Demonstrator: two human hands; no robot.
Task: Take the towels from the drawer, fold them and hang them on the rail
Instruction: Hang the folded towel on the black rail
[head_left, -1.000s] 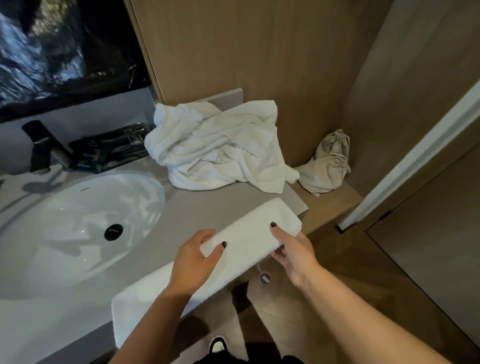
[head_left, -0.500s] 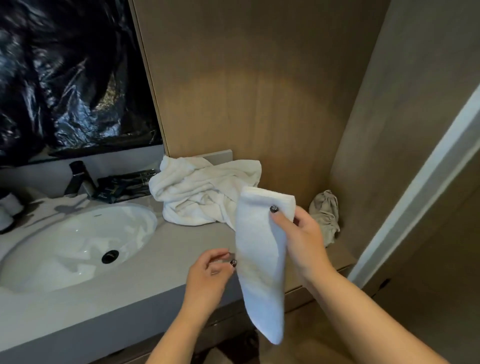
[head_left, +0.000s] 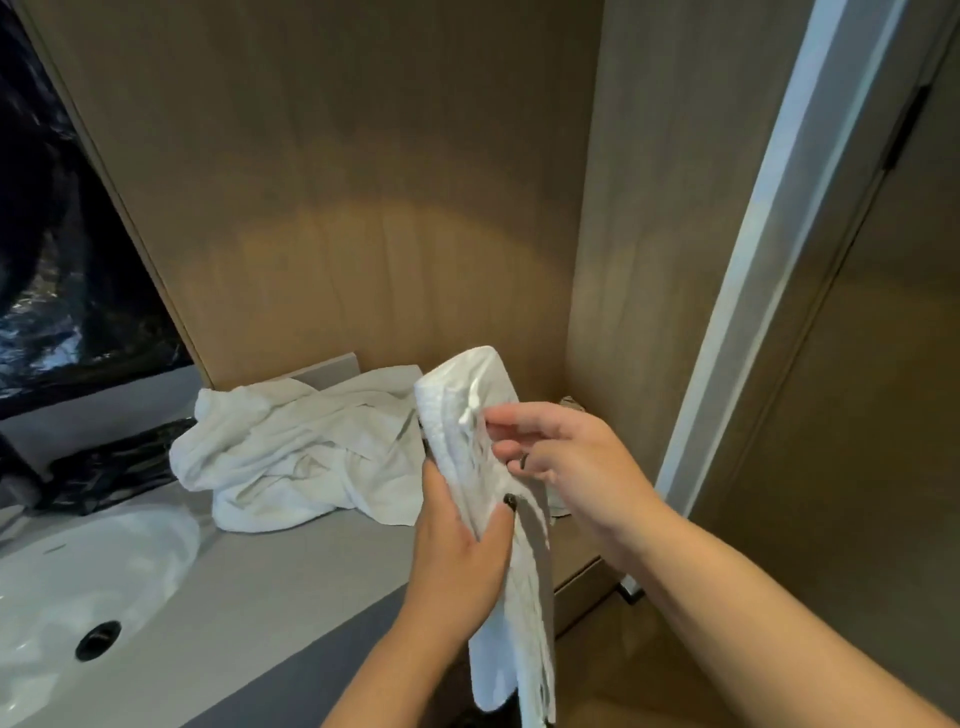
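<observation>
We see a folded white terry towel (head_left: 467, 410) held upright in the air past the table's (head_left: 291, 577) front edge. Left hand (head_left: 460, 551) grips its middle, thumb across the ribbed cloth; right hand (head_left: 566, 457) pinches its upper edge with fingers (head_left: 498, 415) together. Crumpled white towel pile (head_left: 301, 452) lies at the table's back edge, beside a glossy oval sink (head_left: 93, 571).

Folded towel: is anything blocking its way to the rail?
Cannot tell: no rail is in view. Both the left hand and right hand grip the folded towel, held above the counter.
</observation>
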